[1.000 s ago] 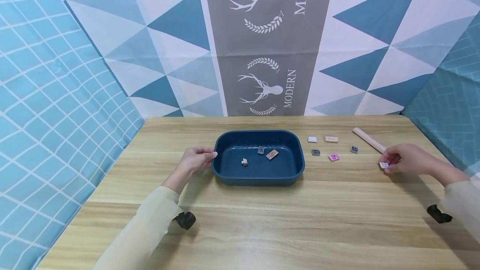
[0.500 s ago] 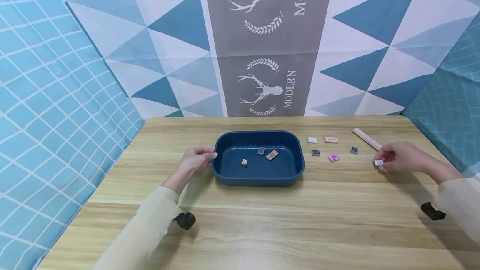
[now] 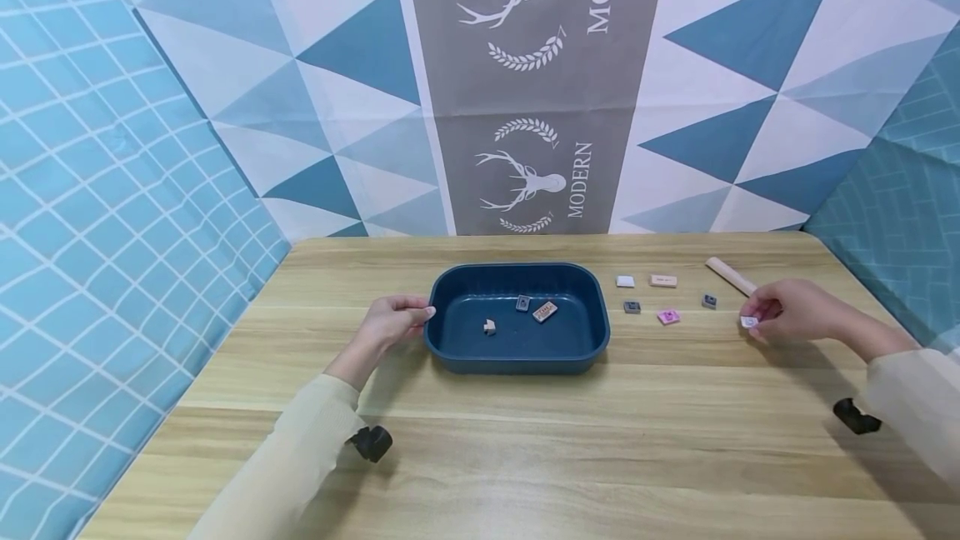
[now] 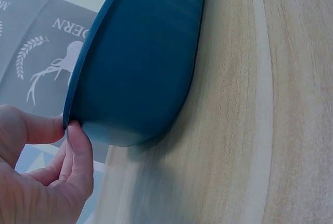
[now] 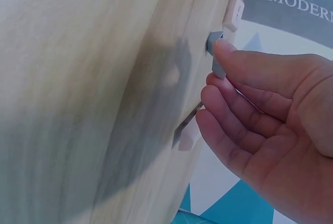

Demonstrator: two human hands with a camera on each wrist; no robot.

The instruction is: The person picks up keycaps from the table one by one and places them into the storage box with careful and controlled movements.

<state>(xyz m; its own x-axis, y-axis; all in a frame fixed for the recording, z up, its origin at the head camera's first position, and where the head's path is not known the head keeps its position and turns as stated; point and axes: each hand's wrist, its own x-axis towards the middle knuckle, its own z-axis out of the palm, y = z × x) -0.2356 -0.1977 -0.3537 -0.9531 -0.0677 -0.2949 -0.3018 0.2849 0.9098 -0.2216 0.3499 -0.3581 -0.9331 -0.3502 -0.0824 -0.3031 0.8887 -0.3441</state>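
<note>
While the left hand [image 3: 392, 322] pinches the blue tray [image 3: 517, 364] at its left rim, the right hand [image 3: 797, 311] pinches a pale piece [image 3: 748, 322] above the table [image 3: 540, 448] near its right edge — seemingly a transfer step, next calling for a steady carry trayward.

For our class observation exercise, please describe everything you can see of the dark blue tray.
The dark blue tray looks like smooth plastic: roughly rectangular, open-topped, with rounded corners and raised walls. It stands upright on the wooden table. The left hand pinches its left rim between thumb and finger. Inside lie a grey piece and two tan pieces.
</note>
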